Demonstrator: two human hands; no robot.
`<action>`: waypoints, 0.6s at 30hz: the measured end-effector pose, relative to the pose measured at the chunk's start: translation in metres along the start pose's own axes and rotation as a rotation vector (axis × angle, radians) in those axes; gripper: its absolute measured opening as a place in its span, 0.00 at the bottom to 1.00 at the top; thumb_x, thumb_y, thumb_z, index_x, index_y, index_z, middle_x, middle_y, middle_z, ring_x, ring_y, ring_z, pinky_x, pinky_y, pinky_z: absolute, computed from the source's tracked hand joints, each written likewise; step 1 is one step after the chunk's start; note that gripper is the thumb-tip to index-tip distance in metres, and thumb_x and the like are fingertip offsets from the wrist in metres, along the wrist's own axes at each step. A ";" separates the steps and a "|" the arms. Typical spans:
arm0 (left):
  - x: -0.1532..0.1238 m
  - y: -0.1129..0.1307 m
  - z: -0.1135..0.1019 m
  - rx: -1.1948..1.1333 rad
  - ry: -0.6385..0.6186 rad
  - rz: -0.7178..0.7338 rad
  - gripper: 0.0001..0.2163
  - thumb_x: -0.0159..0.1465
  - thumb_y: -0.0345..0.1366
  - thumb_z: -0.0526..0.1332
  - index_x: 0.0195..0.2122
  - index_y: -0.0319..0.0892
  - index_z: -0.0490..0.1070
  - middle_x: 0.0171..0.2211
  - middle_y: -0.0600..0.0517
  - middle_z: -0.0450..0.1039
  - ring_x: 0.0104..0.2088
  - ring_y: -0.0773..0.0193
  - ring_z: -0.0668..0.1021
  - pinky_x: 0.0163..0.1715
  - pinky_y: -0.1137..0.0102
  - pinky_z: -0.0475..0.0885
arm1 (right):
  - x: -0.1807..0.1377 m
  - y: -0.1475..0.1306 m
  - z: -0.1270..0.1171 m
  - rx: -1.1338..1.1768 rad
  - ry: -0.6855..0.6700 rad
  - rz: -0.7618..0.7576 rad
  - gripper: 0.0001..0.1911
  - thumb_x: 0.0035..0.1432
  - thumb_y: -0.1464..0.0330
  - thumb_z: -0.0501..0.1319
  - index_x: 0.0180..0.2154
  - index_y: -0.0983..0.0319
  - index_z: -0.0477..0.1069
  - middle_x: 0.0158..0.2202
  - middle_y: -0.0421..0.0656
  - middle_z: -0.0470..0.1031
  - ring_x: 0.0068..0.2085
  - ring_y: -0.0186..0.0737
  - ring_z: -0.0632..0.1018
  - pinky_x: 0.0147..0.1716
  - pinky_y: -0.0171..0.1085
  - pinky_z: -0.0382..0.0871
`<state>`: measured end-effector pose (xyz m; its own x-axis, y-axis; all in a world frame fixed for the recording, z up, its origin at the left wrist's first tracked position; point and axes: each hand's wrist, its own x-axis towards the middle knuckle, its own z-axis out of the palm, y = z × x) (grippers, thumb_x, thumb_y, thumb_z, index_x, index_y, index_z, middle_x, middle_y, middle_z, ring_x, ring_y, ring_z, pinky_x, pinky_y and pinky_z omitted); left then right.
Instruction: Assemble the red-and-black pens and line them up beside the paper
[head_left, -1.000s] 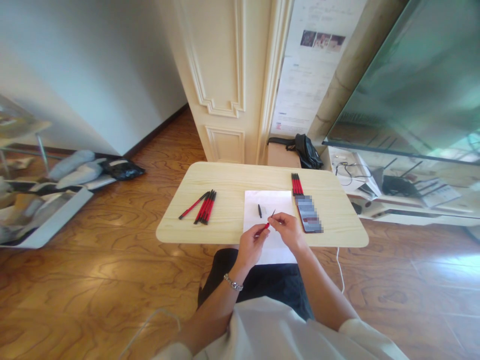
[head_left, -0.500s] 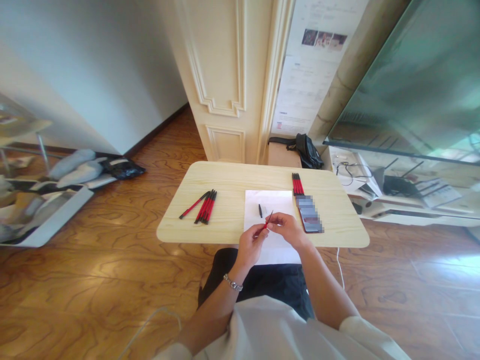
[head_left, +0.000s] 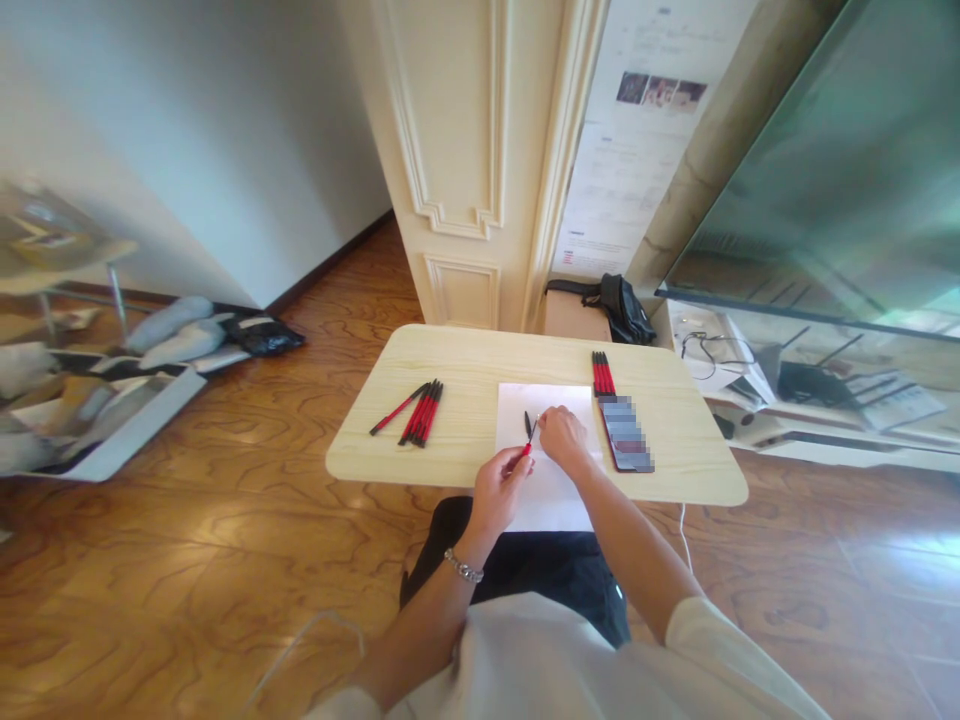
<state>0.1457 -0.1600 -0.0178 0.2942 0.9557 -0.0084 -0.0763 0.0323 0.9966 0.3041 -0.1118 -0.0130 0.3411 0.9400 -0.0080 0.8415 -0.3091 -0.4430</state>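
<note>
My left hand (head_left: 501, 487) is closed around a red pen barrel (head_left: 524, 452) above the near edge of a white sheet of paper (head_left: 546, 420). My right hand (head_left: 563, 437) hovers just beyond it, fingers bent down over the sheet near a small black pen cap (head_left: 527, 423); what its fingertips hold is hidden. A bundle of red and black pens (head_left: 424, 412) lies to the left on the pale wooden table (head_left: 450, 360). Another few pens (head_left: 601, 373) lie at the back right, beside a dark flat phone (head_left: 627, 434).
The table's rounded front edge sits over my lap. Behind it are a cream panelled door, a black bag (head_left: 621, 303) on a box, and a low glass shelf (head_left: 810, 400) with cables at right. Bags and clutter (head_left: 150, 350) lie on the wood floor at left.
My right hand has moved forward and left from the pen's tip toward the black cap on the sheet. The camera has shifted slightly, so the table sits a bit further right.
</note>
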 end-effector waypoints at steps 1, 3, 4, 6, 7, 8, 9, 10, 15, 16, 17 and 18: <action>0.000 0.000 -0.001 -0.002 0.002 -0.002 0.17 0.60 0.46 0.61 0.43 0.38 0.73 0.36 0.46 0.77 0.35 0.61 0.79 0.39 0.66 0.73 | 0.000 0.002 0.000 0.036 0.005 -0.005 0.10 0.59 0.67 0.55 0.36 0.63 0.74 0.41 0.55 0.74 0.44 0.49 0.74 0.41 0.42 0.63; 0.000 0.000 -0.001 0.001 0.002 -0.003 0.17 0.60 0.46 0.61 0.44 0.38 0.73 0.36 0.46 0.77 0.36 0.60 0.79 0.39 0.66 0.73 | 0.001 0.008 -0.003 0.202 -0.004 -0.002 0.09 0.58 0.67 0.56 0.35 0.63 0.74 0.37 0.52 0.75 0.40 0.45 0.75 0.40 0.41 0.63; 0.000 0.000 0.000 0.005 0.002 -0.004 0.17 0.61 0.46 0.61 0.44 0.39 0.73 0.36 0.46 0.77 0.36 0.60 0.79 0.39 0.67 0.73 | 0.001 0.011 -0.006 0.330 -0.014 0.003 0.09 0.57 0.66 0.56 0.35 0.62 0.74 0.34 0.49 0.76 0.38 0.43 0.75 0.38 0.40 0.64; 0.000 0.000 0.002 0.013 0.004 -0.007 0.17 0.60 0.46 0.61 0.43 0.39 0.74 0.36 0.46 0.77 0.36 0.61 0.79 0.39 0.67 0.73 | -0.001 0.015 -0.015 0.626 -0.037 0.009 0.12 0.56 0.64 0.56 0.38 0.62 0.74 0.31 0.44 0.76 0.33 0.39 0.74 0.33 0.37 0.65; -0.001 0.000 0.003 0.014 0.002 -0.010 0.17 0.60 0.46 0.61 0.43 0.39 0.74 0.36 0.46 0.77 0.36 0.61 0.79 0.39 0.67 0.73 | -0.003 0.015 -0.020 0.767 -0.051 0.007 0.14 0.56 0.62 0.56 0.40 0.62 0.74 0.31 0.43 0.75 0.32 0.37 0.74 0.31 0.36 0.65; -0.001 0.001 0.005 0.013 -0.006 -0.013 0.17 0.60 0.46 0.61 0.44 0.39 0.74 0.36 0.46 0.77 0.36 0.61 0.78 0.39 0.67 0.73 | -0.006 0.015 -0.026 0.891 -0.071 0.002 0.16 0.55 0.61 0.57 0.41 0.62 0.74 0.31 0.43 0.75 0.31 0.36 0.73 0.29 0.35 0.64; -0.001 0.001 0.007 0.011 -0.014 -0.017 0.17 0.60 0.46 0.61 0.44 0.39 0.74 0.36 0.46 0.78 0.36 0.61 0.78 0.39 0.67 0.73 | -0.010 0.014 -0.032 0.998 -0.086 -0.001 0.17 0.54 0.59 0.58 0.42 0.61 0.74 0.32 0.42 0.75 0.31 0.35 0.73 0.28 0.34 0.64; -0.002 0.001 0.008 0.010 -0.022 -0.018 0.17 0.59 0.46 0.62 0.44 0.39 0.74 0.36 0.46 0.78 0.36 0.61 0.78 0.39 0.67 0.73 | -0.014 0.011 -0.038 1.088 -0.096 0.002 0.18 0.53 0.58 0.59 0.41 0.61 0.74 0.32 0.42 0.75 0.31 0.35 0.73 0.28 0.33 0.64; -0.004 0.002 0.015 0.038 -0.032 -0.002 0.16 0.60 0.45 0.61 0.44 0.40 0.74 0.36 0.47 0.78 0.35 0.62 0.78 0.38 0.68 0.72 | -0.033 -0.003 -0.059 1.355 -0.057 0.084 0.17 0.50 0.56 0.64 0.38 0.59 0.71 0.36 0.43 0.75 0.34 0.35 0.74 0.31 0.33 0.65; -0.004 0.003 0.016 0.044 -0.036 0.005 0.16 0.60 0.45 0.61 0.44 0.40 0.74 0.36 0.47 0.78 0.36 0.62 0.78 0.38 0.68 0.72 | -0.035 -0.005 -0.061 1.374 -0.056 0.091 0.17 0.50 0.56 0.64 0.38 0.59 0.71 0.37 0.44 0.75 0.35 0.36 0.74 0.31 0.33 0.65; -0.005 0.003 0.016 0.048 -0.041 0.013 0.16 0.60 0.45 0.61 0.44 0.40 0.74 0.36 0.47 0.78 0.35 0.62 0.78 0.38 0.68 0.72 | -0.037 -0.006 -0.062 1.385 -0.055 0.095 0.16 0.50 0.56 0.65 0.38 0.59 0.71 0.37 0.44 0.76 0.36 0.36 0.74 0.31 0.33 0.65; -0.005 0.004 0.016 0.053 -0.045 0.021 0.16 0.60 0.45 0.61 0.44 0.40 0.74 0.36 0.47 0.78 0.35 0.62 0.78 0.38 0.68 0.72 | -0.038 -0.007 -0.062 1.387 -0.053 0.098 0.16 0.50 0.56 0.65 0.38 0.59 0.70 0.38 0.45 0.76 0.36 0.37 0.75 0.31 0.33 0.66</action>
<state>0.1587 -0.1693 -0.0127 0.3360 0.9418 0.0147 -0.0323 -0.0040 0.9995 0.3110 -0.1546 0.0464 0.3312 0.9371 -0.1103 -0.2933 -0.0088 -0.9560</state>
